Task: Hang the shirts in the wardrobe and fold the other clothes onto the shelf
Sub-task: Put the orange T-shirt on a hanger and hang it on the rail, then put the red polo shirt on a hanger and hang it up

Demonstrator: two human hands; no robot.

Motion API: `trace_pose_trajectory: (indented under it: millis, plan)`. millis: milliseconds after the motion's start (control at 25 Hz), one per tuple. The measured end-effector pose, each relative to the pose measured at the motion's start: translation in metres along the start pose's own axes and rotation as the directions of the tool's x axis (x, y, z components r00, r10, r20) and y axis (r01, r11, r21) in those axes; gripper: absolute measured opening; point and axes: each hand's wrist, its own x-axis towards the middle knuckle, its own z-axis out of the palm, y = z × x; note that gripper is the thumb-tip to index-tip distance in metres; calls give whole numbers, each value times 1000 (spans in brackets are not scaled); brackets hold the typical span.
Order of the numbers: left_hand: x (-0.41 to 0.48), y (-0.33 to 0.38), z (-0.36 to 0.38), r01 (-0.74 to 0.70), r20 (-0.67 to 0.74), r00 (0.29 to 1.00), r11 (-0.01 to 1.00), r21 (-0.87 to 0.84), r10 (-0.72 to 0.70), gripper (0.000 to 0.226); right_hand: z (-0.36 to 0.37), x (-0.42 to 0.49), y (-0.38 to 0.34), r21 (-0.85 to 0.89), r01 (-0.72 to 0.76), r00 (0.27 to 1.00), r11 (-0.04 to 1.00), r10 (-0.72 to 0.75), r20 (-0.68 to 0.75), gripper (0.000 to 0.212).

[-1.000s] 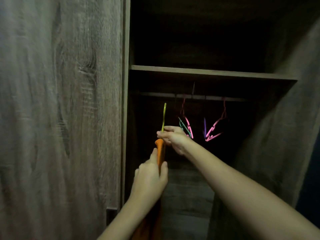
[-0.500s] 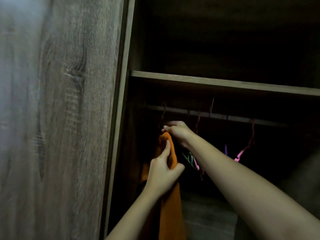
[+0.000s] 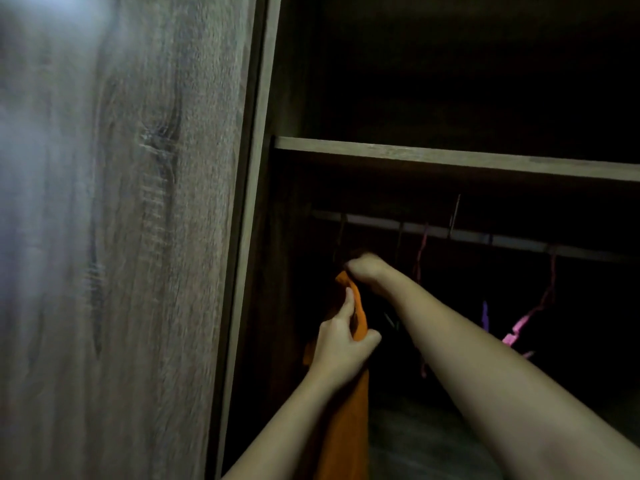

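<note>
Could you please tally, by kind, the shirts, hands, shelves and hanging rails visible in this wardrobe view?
Orange shirt: 1
Hands: 2 (left hand pinches the shirt, right hand grips its top)
Shelf: 1
Hanging rail: 1
Total: 5
Hangers on the rail are too dark to count.

matt wood-grain wardrobe door (image 3: 138, 237), soft orange cloth shirt (image 3: 349, 427), pink plastic hanger (image 3: 519, 327)

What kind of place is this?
Inside a wooden wardrobe, probably in a bedroom: a shelf above a hanging rail, a pink hanger on it, and an orange shirt.
</note>
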Motion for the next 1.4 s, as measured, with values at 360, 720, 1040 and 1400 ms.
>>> trace_pose_trajectory:
  millis: [360, 720, 1040, 1400]
  plan:
    - [-95, -4, -69, -83, 20, 997, 926, 368, 81, 78, 23, -108, -6, -174, 483, 787, 858, -513, -343, 33]
    - [-289, -56, -245, 218, -212, 972, 704, 676, -98, 69, 217, -225, -29, -160, 773, 616, 614, -786, -46, 27]
    - [-445, -108, -397, 701, -593, 702, 230, 675, -394, 55, 413, -290, -71, 9, 583, 756, 812, -547, 359, 44]
    - [-474, -146, -415, 651, -553, 701, 88, 754, -450, 61, 532, -345, -100, -296, 345, 847, 891, -160, 507, 44]
